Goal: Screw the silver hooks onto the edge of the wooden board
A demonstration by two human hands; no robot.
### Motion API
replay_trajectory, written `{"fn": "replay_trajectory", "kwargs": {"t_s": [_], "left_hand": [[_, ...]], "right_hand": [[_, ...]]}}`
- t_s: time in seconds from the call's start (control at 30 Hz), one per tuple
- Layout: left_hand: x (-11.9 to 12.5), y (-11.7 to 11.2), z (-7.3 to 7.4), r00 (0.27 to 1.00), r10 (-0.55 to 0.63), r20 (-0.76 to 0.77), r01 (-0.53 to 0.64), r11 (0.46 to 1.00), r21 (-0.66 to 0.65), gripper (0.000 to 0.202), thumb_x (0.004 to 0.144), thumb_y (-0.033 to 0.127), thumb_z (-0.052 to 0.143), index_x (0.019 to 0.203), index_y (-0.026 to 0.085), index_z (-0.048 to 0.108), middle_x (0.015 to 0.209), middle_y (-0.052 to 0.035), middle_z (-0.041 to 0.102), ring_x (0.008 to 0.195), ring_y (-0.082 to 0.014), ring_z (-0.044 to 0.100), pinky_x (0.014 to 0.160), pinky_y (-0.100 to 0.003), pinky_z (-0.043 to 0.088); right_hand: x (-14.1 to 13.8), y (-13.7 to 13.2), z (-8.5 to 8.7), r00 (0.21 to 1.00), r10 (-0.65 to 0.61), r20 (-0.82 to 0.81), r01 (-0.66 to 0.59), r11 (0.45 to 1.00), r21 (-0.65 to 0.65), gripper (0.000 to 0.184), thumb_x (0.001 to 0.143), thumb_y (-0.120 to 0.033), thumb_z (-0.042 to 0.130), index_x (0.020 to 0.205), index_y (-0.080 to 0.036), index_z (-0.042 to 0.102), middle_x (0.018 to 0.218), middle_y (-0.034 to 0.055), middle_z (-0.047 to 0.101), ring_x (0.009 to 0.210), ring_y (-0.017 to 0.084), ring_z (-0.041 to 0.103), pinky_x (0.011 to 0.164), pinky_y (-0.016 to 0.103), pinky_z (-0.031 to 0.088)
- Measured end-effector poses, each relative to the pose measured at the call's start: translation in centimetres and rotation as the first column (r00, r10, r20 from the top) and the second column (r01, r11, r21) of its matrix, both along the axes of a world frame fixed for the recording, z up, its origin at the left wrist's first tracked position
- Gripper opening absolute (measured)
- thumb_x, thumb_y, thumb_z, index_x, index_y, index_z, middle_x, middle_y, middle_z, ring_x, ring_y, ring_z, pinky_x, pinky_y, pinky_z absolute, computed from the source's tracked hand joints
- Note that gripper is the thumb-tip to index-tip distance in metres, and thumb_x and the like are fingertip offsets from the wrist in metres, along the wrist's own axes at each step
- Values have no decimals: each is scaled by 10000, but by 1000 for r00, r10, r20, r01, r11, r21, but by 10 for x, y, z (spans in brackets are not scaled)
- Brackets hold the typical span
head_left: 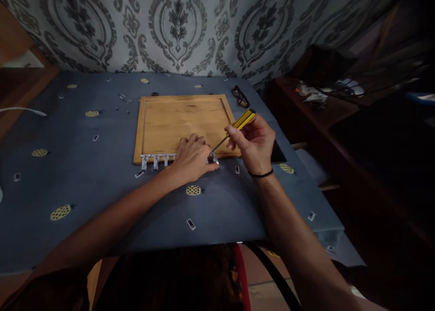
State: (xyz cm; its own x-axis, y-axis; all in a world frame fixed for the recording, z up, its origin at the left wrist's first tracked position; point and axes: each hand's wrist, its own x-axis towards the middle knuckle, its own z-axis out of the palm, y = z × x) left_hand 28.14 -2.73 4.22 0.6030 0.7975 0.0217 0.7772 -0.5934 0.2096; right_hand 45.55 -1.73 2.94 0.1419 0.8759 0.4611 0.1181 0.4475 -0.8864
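Note:
A wooden panel with a raised frame lies flat on the table. Several silvery metal hinges sit in a row along its near edge. My left hand bends over that edge, fingers on the wood and thumb against the rightmost hinge, steadying it; the hand covers part of the row. In my right hand is a yellow-and-black screwdriver, held aslant. Its thin shaft points down to the left, with the tip at the rightmost hinge; the exact contact is too small to make out.
Folded glasses lie beyond the panel's right corner. A small metal piece and tiny loose parts lie to its left. The blue pineapple-print tablecloth covers the table, a patterned curtain hangs behind, and a white cable enters at left.

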Motion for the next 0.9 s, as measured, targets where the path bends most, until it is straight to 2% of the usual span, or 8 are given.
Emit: {"fn": "replay_trajectory", "kwargs": {"t_s": [0.43, 0.6, 0.77, 0.9], "left_hand": [[0, -1, 4, 1000, 1, 0, -1, 1000, -3, 355, 915, 490, 718, 1040, 159, 747, 1180, -128, 705, 1187, -339, 555, 958, -470, 447], [0, 0, 3, 1000, -3, -1, 3, 1000, -6, 368, 916, 490, 714, 1016, 137, 748, 1159, -140, 701, 1173, -343, 558, 946, -470, 448], [-1, 1, 0, 1000, -6, 5, 6, 1000, 5, 368, 908, 491, 722, 1019, 142, 741, 1158, -133, 698, 1166, -338, 553, 935, -460, 439], [-1, 0, -1, 1000, -3, 7, 3, 1000, 25, 342, 906, 495, 724, 1002, 167, 743, 1153, -124, 708, 1156, -329, 557, 923, -448, 442]], "right_hand": [[-3, -7, 6, 997, 67, 34, -67, 998, -18, 445, 647, -491, 926, 818, -242, 600, 717, -52, 655, 440, 85, 563, 407, 247, 497], [1, -10, 12, 992, 115, 55, -111, 991, -70, 425, 790, -565, 802, 1022, -216, 727, 852, 5, 739, 516, 90, 629, 513, 260, 555], [1, -8, 10, 998, 56, 10, -55, 996, -73, 407, 652, -502, 917, 802, -204, 684, 825, -14, 732, 444, 51, 537, 398, 213, 464], [-1, -7, 8, 999, 48, -19, -49, 997, -66, 429, 614, -470, 945, 757, -218, 629, 793, -27, 730, 428, 56, 534, 375, 211, 454]]}}
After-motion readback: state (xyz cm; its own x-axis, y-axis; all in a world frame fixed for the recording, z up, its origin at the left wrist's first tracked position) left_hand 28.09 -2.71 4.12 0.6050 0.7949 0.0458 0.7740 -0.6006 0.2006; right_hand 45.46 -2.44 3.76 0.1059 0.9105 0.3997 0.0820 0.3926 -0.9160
